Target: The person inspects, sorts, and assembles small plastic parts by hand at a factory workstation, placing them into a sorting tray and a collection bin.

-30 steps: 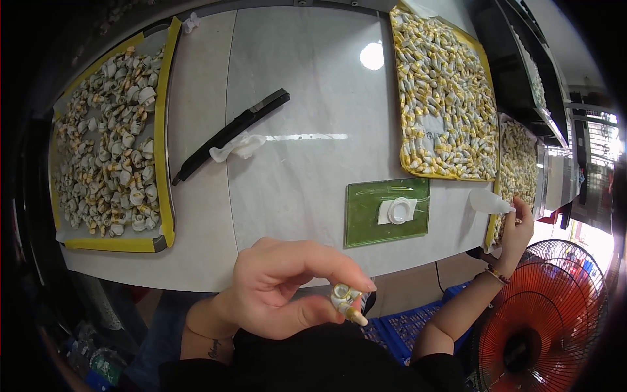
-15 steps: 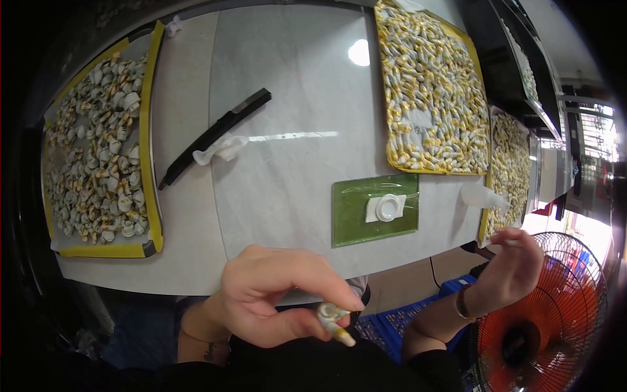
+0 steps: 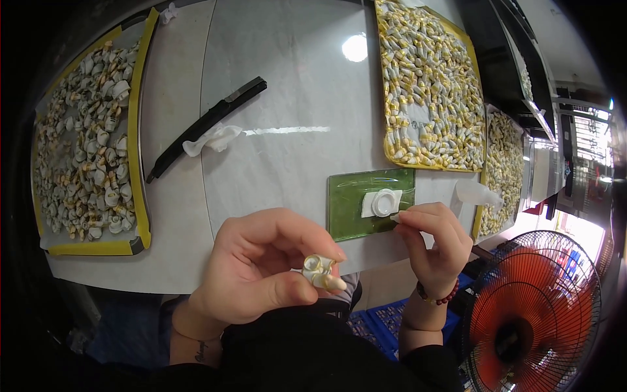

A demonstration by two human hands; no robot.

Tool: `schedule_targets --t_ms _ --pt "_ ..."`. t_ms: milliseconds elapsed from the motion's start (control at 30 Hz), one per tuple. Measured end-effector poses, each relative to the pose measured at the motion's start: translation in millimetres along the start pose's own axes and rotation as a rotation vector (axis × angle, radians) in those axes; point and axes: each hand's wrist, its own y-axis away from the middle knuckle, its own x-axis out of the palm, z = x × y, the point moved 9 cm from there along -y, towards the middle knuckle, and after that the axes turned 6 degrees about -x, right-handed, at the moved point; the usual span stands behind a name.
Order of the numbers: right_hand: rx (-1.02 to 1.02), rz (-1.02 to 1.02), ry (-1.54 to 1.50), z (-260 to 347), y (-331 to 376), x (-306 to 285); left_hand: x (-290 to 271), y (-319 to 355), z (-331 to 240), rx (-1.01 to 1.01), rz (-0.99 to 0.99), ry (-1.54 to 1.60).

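Hands at the green mat, one small part held

The left hand (image 3: 261, 268) pinches a small cream part (image 3: 321, 271) between thumb and fingers, just below the green mat (image 3: 346, 209). The right hand (image 3: 434, 242), fingers closed to a narrow pinch, touches the mat's right edge beside the white cap (image 3: 384, 202) lying on it.

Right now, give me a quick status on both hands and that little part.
Left hand pinching small cream part at table edge. Right hand fingertips at edge of green mat, beside white cap. Nothing between hands.
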Motion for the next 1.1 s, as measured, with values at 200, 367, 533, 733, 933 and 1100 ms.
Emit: schedule_targets --t_ms 200,367,533,733,933,1100 --pt "0.019 0.061 0.071 6 -3 2 -1 -2 -3 0.011 -0.14 -0.048" --pt "-0.113 0.052 0.18 13 -8 5 -7 -1 -5 0.023 -0.25 -0.117" --pt "-0.212 0.163 0.321 24 -12 14 -5 -2 -4 -0.007 -0.231 -0.103" --pt "-0.205 0.146 0.316 26 -17 19 -5 -1 -5 0.009 -0.252 -0.094" --pt "0.011 -0.3 -0.342 33 -10 -21 5 -3 -8 0.032 -0.18 -0.214" --pt "0.014 -0.259 -0.491 58 -16 -4 20 1 -28 0.299 -0.064 -0.669"
